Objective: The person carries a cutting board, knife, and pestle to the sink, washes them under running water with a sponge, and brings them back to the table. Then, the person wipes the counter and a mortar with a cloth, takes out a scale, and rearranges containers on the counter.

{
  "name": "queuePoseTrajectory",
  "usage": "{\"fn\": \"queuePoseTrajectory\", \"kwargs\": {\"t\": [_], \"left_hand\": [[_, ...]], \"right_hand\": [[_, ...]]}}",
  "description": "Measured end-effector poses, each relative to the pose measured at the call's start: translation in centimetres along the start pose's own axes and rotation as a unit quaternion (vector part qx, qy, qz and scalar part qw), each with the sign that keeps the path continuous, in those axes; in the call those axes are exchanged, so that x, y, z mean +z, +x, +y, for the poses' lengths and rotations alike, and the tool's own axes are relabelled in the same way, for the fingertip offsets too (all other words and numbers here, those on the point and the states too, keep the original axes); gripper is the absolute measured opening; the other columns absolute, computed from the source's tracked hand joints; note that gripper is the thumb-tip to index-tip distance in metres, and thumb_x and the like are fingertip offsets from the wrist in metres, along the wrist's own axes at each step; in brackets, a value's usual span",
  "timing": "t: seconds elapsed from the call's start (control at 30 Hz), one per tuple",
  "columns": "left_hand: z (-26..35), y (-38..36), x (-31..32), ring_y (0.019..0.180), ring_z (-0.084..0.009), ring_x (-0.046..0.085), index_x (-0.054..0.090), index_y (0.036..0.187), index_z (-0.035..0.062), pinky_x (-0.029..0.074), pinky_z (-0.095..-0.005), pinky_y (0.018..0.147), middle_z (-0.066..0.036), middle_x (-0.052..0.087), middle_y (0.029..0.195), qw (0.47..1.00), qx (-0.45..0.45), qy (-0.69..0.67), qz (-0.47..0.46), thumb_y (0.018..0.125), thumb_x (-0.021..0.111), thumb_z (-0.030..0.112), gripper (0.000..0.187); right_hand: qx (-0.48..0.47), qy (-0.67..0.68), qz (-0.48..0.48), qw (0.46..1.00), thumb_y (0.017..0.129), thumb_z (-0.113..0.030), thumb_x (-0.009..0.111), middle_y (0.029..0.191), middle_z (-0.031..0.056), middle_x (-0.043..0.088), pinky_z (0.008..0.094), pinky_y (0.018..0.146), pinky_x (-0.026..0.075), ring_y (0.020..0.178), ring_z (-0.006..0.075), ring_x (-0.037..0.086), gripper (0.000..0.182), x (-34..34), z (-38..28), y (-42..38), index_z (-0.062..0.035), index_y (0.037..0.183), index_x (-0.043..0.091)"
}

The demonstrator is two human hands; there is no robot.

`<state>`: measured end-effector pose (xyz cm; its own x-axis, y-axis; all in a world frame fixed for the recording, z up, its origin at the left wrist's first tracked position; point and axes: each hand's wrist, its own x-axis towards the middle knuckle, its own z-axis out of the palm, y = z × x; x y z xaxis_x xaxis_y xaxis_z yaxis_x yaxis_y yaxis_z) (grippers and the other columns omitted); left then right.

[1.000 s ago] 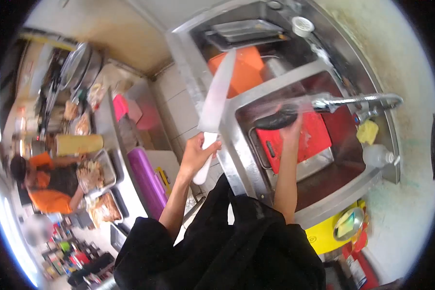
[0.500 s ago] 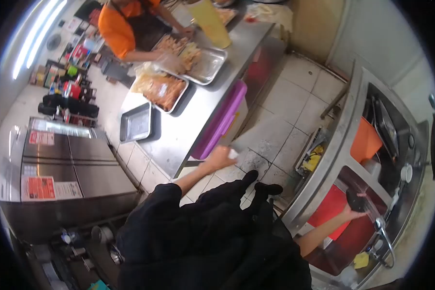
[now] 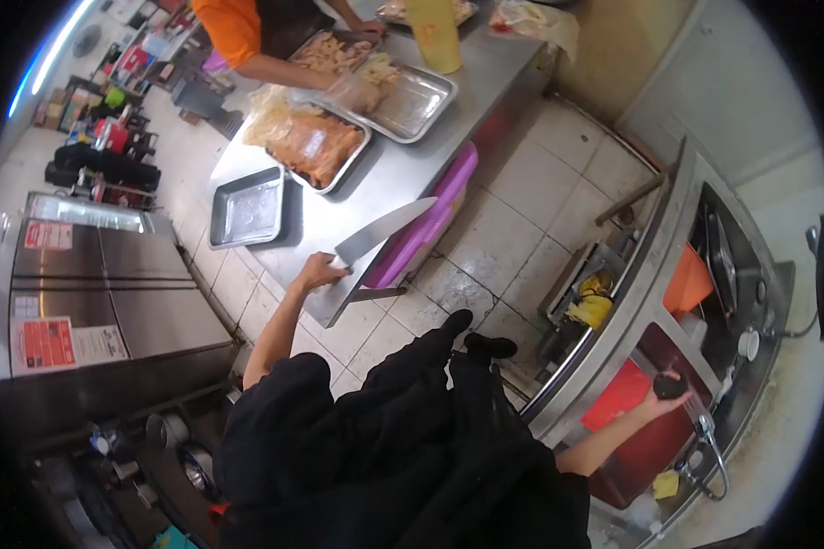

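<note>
My 2 hands are spread far apart and each is occupied; the right hand (image 3: pixel 659 403) curls its fingers about a dark, rounded thing (image 3: pixel 671 385) over the sink (image 3: pixel 687 348), just beside the tap (image 3: pixel 704 425), though I cannot tell how firm that hold is or whether water reaches it; below that hand a red board (image 3: pixel 615 393) lies in the basin; my left hand (image 3: pixel 321 272) is closed round the white handle of a large knife (image 3: pixel 380 231), whose blade slants away from me across the bench's edge, its tip over a purple lid (image 3: pixel 421 234); whether steel touches metal I cannot tell.

To manage this well, I judge, the left wrist wants to be firm, the blade low, the cutting edge turned from the other person; the right hand wants to be quiet, since with arms this wide a twist of the body would swing the tip.

Between the hands lies tiled floor (image 3: pixel 513 220), the widest room for moving; the sink's front rim bounds it on the right hand's side, the bench (image 3: pixel 313 240) on the left's, with a corner near the left hand, where a knock seems likeliest; past that hand sit a dark tray (image 3: pixel 247 209) and a tray of reddish food (image 3: pixel 323 145); farther off is a co-worker's gloved hand (image 3: pixel 352 93), so I would leave that side generous space.
</note>
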<state>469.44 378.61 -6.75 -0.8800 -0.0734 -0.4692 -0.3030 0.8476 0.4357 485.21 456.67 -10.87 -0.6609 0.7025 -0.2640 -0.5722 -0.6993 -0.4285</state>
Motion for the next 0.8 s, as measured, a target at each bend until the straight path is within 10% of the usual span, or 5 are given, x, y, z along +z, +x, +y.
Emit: {"fn": "queuePoseTrajectory", "kwargs": {"t": [0.3,0.47,0.53,0.7,0.8], "left_hand": [[-4.8,0.4,2.6,0.046,-0.024,0.054,0.052,0.053,-0.0039,0.042,-0.0359,0.045,-0.017,0.054,0.051,0.989,0.001,-0.008,0.146,0.061,0.067,0.044,0.051],[-3.9,0.1,2.4,0.073,-0.0304,0.056,0.055,0.077,-0.0064,0.043,-0.0395,0.066,-0.023,0.057,0.075,0.979,-0.049,0.108,0.166,0.056,0.07,0.051,0.063],[-5.4,0.0,3.7,0.097,-0.0347,0.045,0.051,0.096,-0.0046,0.037,-0.0411,0.084,-0.02,0.051,0.101,0.93,0.009,0.173,0.325,0.058,0.074,0.041,0.063],[13.0,2.4,7.8,0.087,-0.0315,0.05,0.049,0.099,-0.0015,0.04,-0.039,0.076,-0.02,0.051,0.095,0.905,0.2,0.038,0.373,0.079,0.056,0.017,0.028],[35.9,-3.6,14.4,0.082,-0.0182,0.055,0.055,0.096,0.0014,0.043,-0.0279,0.073,-0.011,0.057,0.091,0.93,0.326,-0.145,0.094,0.083,0.051,0.012,0.017]], "right_hand": [[0.004,-0.066,0.032,0.997,0.076,-0.035,0.06,0.088,0.0112,0.056,0.0336,0.067,0.049,0.077,0.0213,0.055,0.038,3.5,0.3,-2.0,-0.0039,0.097,0.052],[0.03,-0.188,0.013,0.982,0.08,-0.036,0.052,0.076,0.005,0.056,0.0258,0.057,0.048,0.062,0.0157,0.055,0.033,1.9,0.7,0.3,-0.0059,0.093,0.053],[-0.015,-0.213,0.019,0.977,0.08,-0.038,0.046,0.071,0.0037,0.056,0.0289,0.052,0.045,0.06,0.0161,0.055,0.033,5.2,1.8,-0.9,-0.0074,0.09,0.055],[-0.118,-0.104,0.085,0.984,0.076,-0.033,0.051,0.073,0.0082,0.055,0.0349,0.061,0.046,0.068,0.0212,0.054,0.029,3.6,2.9,2.5,-0.0072,0.089,0.05],[-0.109,-0.069,0.056,0.99,0.077,-0.035,0.053,0.073,0.0081,0.055,0.0377,0.061,0.046,0.064,0.0227,0.054,0.031,4.0,3.2,2.7,-0.0065,0.087,0.05]]}}
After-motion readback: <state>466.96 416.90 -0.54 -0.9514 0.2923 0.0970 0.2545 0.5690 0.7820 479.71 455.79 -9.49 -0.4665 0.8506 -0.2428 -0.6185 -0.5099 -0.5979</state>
